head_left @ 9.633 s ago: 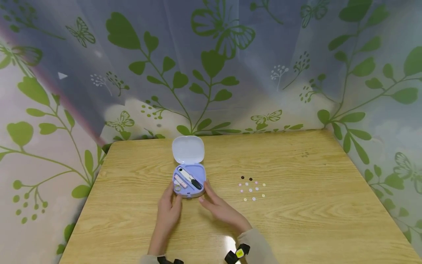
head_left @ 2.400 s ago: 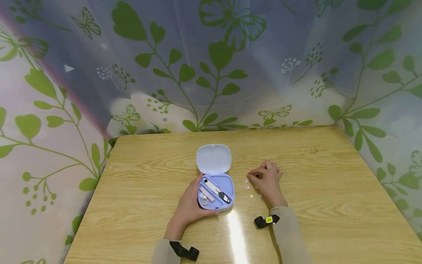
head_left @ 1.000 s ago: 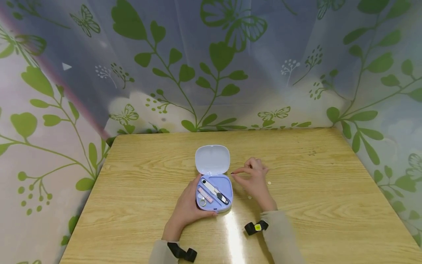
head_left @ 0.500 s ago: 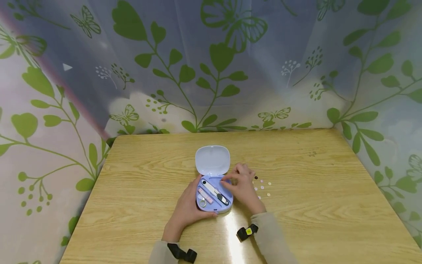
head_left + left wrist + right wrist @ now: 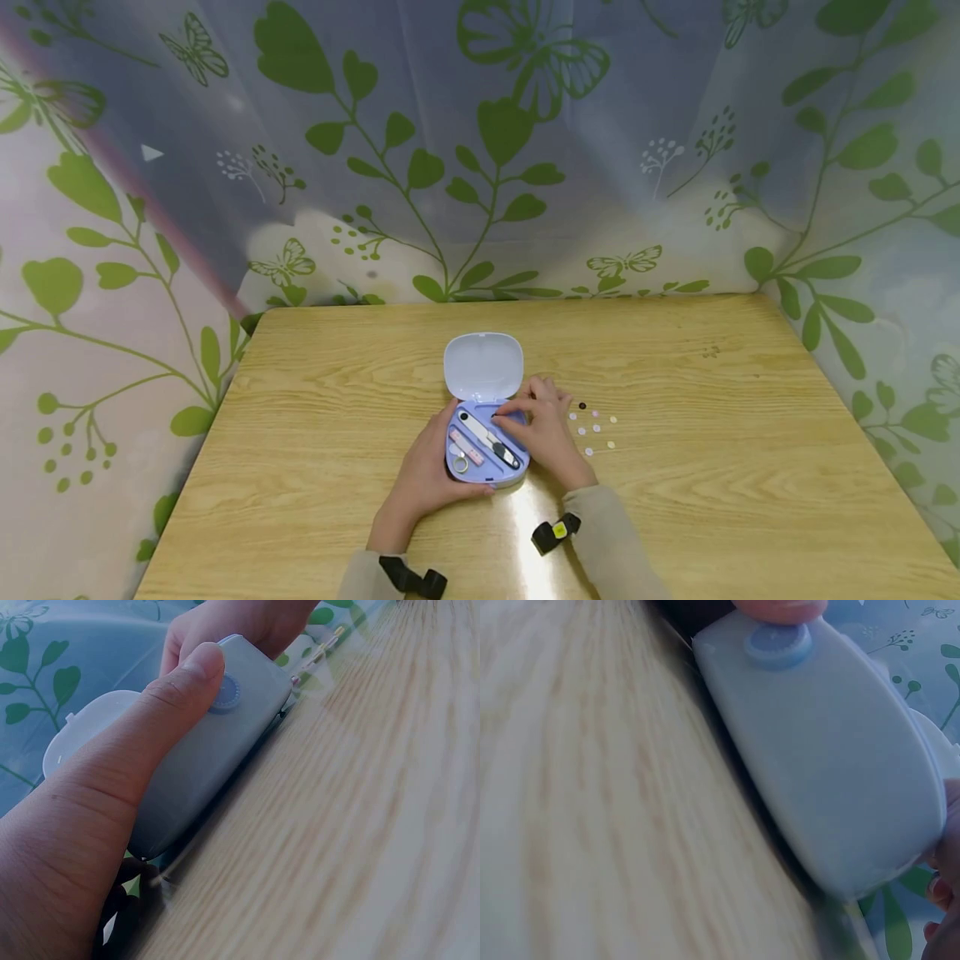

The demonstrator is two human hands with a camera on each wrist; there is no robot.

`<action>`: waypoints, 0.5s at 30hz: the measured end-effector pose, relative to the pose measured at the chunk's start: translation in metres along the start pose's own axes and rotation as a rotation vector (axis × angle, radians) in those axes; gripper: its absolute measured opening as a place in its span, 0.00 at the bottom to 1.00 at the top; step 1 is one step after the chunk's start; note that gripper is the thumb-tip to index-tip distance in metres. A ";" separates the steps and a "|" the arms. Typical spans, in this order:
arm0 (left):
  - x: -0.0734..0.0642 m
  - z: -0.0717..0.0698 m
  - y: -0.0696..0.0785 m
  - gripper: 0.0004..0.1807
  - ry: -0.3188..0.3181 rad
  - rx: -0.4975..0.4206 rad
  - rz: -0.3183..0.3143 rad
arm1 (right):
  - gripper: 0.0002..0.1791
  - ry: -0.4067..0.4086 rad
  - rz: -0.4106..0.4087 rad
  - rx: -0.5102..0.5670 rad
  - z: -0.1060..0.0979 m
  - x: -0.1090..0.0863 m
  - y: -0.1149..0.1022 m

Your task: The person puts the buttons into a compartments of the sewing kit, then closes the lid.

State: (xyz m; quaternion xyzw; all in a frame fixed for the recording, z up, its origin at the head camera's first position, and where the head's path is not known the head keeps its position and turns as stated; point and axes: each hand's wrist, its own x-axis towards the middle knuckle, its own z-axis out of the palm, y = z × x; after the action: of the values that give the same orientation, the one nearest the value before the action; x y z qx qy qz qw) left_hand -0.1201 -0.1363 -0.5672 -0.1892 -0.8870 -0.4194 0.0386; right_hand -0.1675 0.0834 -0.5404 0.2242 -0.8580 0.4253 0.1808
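A lilac box (image 5: pixel 514 477) stands on the table with its white lid (image 5: pixel 483 367) raised. My left hand (image 5: pixel 426 464) grips its left side, the thumb along the front wall near the round latch (image 5: pixel 225 694) in the left wrist view. Inside lie a white tool with a black end (image 5: pixel 504 454), a pink-and-white strip (image 5: pixel 467 447) and a small ring-shaped thing (image 5: pixel 461 464). My right hand (image 5: pixel 546 429) is over the right compartment, thumb and forefinger pinching a small black button (image 5: pixel 494 416). In the right wrist view, the box's pale wall (image 5: pixel 825 757) hides most of that hand's work.
Several small buttons, white, pink and yellow, lie to the right of the box, with a black button (image 5: pixel 582 406) at their far edge. The wooden table (image 5: pixel 675 500) meets a patterned curtain (image 5: pixel 645 208) at the back.
My right hand has carried the black button leftward from the loose buttons into the space over the right compartment. The box, earlier moved to the right, has stayed nearly still lately in my left hand.
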 end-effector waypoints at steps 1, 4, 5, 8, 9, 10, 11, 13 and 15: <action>0.000 0.000 0.000 0.75 -0.001 -0.003 0.001 | 0.05 -0.002 0.002 -0.002 0.000 0.000 0.000; -0.001 0.000 0.001 0.75 0.001 -0.011 0.007 | 0.05 -0.005 0.006 -0.009 0.001 -0.001 -0.001; -0.001 0.000 0.001 0.75 0.002 -0.010 0.010 | 0.04 -0.007 0.009 -0.008 0.001 -0.001 -0.002; -0.001 0.001 0.001 0.75 0.007 -0.010 0.013 | 0.05 -0.013 0.014 0.007 0.000 -0.001 -0.002; -0.001 0.001 0.001 0.75 0.007 -0.011 0.010 | 0.04 -0.011 0.014 0.014 -0.001 -0.001 -0.002; -0.001 0.001 0.001 0.75 0.006 -0.012 0.005 | 0.05 -0.007 0.014 0.022 -0.002 -0.001 -0.001; -0.001 0.001 0.001 0.75 0.004 -0.014 0.001 | 0.05 -0.001 0.015 0.027 -0.004 -0.001 -0.001; -0.001 0.000 0.001 0.75 0.003 -0.018 -0.008 | 0.06 0.009 0.020 0.038 -0.007 -0.001 -0.001; -0.001 -0.001 0.001 0.76 0.001 -0.023 -0.016 | 0.06 0.021 0.018 0.045 -0.011 -0.001 0.000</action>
State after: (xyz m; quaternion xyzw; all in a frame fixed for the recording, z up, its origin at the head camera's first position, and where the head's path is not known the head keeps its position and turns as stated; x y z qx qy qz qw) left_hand -0.1191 -0.1367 -0.5664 -0.1825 -0.8836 -0.4300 0.0335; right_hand -0.1659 0.0923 -0.5347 0.2162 -0.8482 0.4485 0.1808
